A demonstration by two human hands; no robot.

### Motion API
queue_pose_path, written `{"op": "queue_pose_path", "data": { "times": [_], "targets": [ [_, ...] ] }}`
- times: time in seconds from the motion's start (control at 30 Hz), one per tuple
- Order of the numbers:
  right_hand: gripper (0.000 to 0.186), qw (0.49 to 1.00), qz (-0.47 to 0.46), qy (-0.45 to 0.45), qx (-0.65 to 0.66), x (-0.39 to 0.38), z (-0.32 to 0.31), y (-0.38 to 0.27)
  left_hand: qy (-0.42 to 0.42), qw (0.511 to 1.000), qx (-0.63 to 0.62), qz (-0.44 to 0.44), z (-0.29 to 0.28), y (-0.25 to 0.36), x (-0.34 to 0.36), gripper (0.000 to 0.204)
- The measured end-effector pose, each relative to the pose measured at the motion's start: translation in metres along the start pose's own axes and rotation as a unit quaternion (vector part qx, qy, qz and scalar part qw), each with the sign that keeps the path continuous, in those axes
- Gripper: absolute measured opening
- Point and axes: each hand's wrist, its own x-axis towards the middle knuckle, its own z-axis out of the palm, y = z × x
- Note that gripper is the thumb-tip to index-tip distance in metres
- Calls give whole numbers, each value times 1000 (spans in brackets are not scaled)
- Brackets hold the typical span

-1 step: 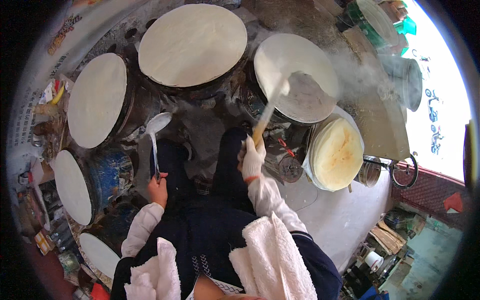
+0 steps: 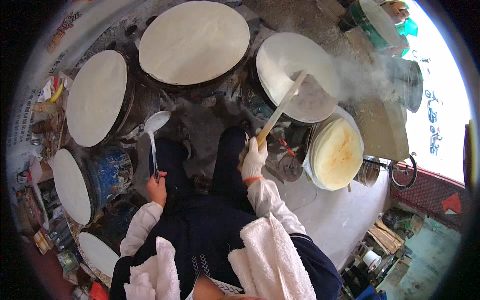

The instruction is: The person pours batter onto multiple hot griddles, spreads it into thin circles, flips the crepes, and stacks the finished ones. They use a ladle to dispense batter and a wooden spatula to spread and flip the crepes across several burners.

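Both hands busy at a ring of round griddles, one with a spreader and one with a ladle.

The right hand (image 2: 253, 159), in a white glove, is clenched around the bottom of a long pale wooden spreader (image 2: 280, 111) that runs up toward 1 o'clock onto the steaming griddle (image 2: 295, 75), half covered in white batter, half still bare grey. The left hand (image 2: 157, 188) grips a metal ladle (image 2: 154, 131), bowl pointing to 12 o'clock. A stack of cooked flatbreads (image 2: 336, 152) sits at 3 o'clock of the glove. Steam blurs the griddle's right edge. The spreader's far end is hard to make out. More batter-covered griddles (image 2: 194, 41) crowd from 9 to 12 o'clock; bare floor (image 2: 340, 220) opens at 4 o'clock.
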Motion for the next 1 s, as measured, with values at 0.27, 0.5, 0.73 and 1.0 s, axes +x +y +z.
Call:
{"op": "queue_pose_path", "data": {
  "times": [0.27,0.5,0.73,1.0],
  "targets": [
    [51,944,-286,-4,-163,126,150,-18,-22,998,50,-42,-12,17,7,16],
    [44,1000,-1,27,-6,46,110,-23,-43,994,33,-99,-18,30,8,16],
    [25,1000,-22,3,12,32,-12,-35,-10,999,32,-15,-19,-1,7,15],
    [44,988,-22,-86,-126,30,11,-2,-18,1000,8,10,-6,7,5,15]
  ]
}}
